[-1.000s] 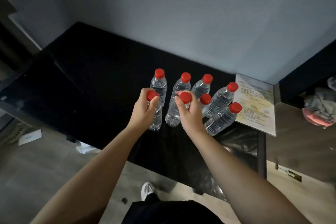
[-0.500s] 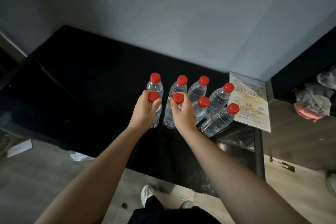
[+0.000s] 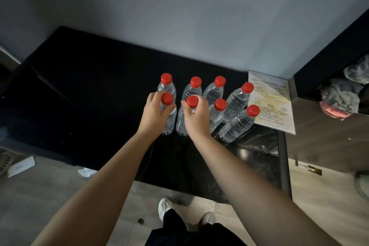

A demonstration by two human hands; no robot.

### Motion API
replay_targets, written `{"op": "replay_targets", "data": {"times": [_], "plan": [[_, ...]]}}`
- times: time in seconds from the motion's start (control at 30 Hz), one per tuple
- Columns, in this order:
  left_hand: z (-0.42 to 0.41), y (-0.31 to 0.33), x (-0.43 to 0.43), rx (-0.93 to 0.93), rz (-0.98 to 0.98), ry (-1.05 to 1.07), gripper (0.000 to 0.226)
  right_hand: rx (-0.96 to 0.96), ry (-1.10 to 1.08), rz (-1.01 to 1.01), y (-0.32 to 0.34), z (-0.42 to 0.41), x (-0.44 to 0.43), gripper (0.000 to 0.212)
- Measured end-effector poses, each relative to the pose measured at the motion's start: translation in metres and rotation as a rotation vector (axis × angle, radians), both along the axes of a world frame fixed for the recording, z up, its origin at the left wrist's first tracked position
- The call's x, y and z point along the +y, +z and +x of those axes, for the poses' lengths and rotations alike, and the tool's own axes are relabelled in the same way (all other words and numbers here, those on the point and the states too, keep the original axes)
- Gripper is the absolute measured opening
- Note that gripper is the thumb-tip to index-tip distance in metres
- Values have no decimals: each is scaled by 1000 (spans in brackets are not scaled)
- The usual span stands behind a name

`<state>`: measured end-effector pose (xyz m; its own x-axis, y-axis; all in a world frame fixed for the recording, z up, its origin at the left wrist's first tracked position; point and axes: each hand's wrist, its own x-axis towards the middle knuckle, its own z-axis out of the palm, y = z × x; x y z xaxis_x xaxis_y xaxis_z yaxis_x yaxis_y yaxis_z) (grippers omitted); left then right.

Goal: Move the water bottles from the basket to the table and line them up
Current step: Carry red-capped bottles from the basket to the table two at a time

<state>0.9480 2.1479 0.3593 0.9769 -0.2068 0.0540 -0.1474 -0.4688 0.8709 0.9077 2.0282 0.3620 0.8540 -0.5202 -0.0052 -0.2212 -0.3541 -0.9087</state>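
Black table, eight bottles in two rows

Black table (image 3: 89, 106) is set against a grey wall. Eight red-capped bottles stand on it. Front-left bottle (image 3: 168, 118) is clasped by the left hand (image 3: 154, 115); its neighbour (image 3: 182, 122) at 3 o'clock is clasped by the right hand (image 3: 196, 118).

Eight bottles stand on the worktop (image 3: 99, 96) in two rows of four, near its right end. The back row (image 3: 214, 91) runs along the wall side; the front row (image 3: 216, 113) sits just before it, nearer the person. The left hand (image 3: 154, 115) wraps the leftmost front bottle (image 3: 169, 118); the right hand (image 3: 196, 118) wraps the next front bottle (image 3: 181, 124) to its right. A printed sheet (image 3: 269, 102) lies right of the bottles, touching the rightmost pair. Shoes (image 3: 165, 207) stand on the floor below the worktop's near edge.
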Motion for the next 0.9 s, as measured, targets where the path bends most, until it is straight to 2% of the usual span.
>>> {"op": "replay_targets", "data": {"times": [0.13,0.27,0.33,0.47,0.57,0.7,0.9], "plan": [[-4,-10,3,22,-16,52,37,22,3,-3,-2,-3,-1,17],[-20,-28,12,95,-53,73,52,32,99,55,-3,-29,-9,43],[-33,-35,16,142,-6,91,56,40,135,67,-7,-54,-19,49],[-74,-45,14,238,164,67,66,114,149,-5,-20,-116,-51,47],[-112,-50,-3,240,300,-6,67,234,70,-74,-36,-175,-91,52],[-162,-57,-41,251,374,-131,66,417,-72,-82,-55,-259,-151,51],[-270,-59,-143,240,435,-357,64,474,-310,17,-69,-424,-224,48]]}}
